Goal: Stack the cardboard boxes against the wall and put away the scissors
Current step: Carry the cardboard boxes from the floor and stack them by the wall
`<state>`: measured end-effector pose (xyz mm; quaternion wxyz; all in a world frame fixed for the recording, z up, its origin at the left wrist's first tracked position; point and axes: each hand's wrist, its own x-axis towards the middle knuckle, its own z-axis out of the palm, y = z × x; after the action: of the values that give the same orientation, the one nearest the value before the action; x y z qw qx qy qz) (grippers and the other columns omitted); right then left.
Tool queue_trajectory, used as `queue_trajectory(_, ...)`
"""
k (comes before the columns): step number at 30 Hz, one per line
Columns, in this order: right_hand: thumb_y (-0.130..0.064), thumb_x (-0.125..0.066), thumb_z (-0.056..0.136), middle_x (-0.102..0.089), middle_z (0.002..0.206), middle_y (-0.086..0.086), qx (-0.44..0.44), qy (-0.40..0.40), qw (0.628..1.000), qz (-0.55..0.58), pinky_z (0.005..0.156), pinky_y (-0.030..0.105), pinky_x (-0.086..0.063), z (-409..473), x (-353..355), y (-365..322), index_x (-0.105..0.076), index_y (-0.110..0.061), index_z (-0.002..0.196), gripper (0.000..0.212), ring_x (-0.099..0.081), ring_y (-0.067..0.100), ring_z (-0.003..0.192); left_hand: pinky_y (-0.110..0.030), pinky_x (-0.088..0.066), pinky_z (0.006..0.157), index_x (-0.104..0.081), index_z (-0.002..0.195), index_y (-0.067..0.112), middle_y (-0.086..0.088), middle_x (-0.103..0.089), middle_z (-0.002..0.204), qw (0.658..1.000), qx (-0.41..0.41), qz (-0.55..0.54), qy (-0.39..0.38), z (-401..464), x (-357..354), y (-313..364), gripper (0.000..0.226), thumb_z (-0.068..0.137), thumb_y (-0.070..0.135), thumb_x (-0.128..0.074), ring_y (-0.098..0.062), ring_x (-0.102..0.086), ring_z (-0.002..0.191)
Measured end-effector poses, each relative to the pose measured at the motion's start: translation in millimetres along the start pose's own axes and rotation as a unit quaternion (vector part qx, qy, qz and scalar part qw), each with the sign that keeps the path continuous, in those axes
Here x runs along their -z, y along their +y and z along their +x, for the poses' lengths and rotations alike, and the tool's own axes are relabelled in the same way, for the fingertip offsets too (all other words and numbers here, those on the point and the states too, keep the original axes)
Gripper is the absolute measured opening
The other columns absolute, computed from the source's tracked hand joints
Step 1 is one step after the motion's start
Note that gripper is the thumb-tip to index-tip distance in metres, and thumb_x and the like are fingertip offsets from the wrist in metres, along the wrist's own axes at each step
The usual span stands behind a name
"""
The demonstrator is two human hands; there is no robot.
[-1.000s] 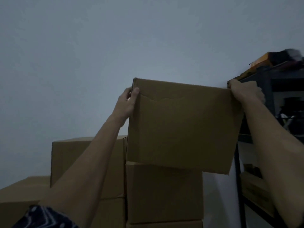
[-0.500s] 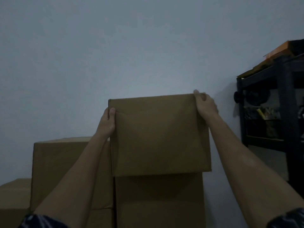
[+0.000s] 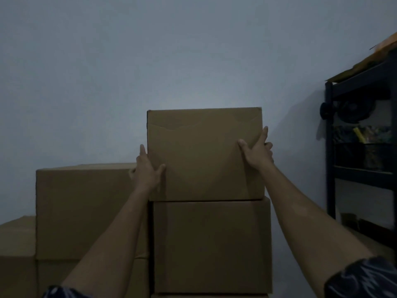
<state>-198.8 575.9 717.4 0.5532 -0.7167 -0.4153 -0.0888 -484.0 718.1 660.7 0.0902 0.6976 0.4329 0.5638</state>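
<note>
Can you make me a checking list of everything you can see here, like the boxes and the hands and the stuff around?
Surface: nothing seen; floor is out of view.
Job's things: top box sits on lower box, its left edge overhanging a little. Scissors: nothing seen.
Clutter: taller side box and a low box on the left.
Hands: left hand and right hand press the top box's sides, thumbs on its front.
Cables: nothing seen.
Surroundings: plain wall; dark shelf rack at right, contents too dim to name.
</note>
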Motion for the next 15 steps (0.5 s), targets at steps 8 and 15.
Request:
queue_trajectory(8, -0.045, -0.066, 0.09, -0.018, 0.156, 0.018, 0.045, -0.05, 0.991, 0.12, 0.114, 0.053, -0.028, -13.0, -5.1, 16.9, 0.021, -0.038, 0.153, 0.108, -0.031, 0.04, 0.14, -0.053, -0.018, 0.113, -0.008, 0.154, 0.021, -0.01, -0.032, 0.152, 0.998, -0.011, 0.064, 0.019, -5.1, -3.0, -5.8, 0.081, 0.093, 0.04, -0.056, -0.03, -0.036, 0.136)
queue_trajectory(15, -0.055, -0.063, 0.089, -0.022, 0.154, 0.019, 0.019, -0.017, 0.998, 0.052, 0.11, 0.056, -0.031, -16.1, -7.1, 13.8, 0.022, -0.037, 0.153, 0.107, -0.037, 0.043, 0.135, -0.057, -0.01, 0.117, 0.006, 0.154, 0.019, -0.011, -0.014, 0.16, 0.99, 0.015, 0.129, -0.061, -12.8, 1.1, 5.2, 0.093, 0.091, 0.044, -0.058, -0.03, -0.017, 0.147)
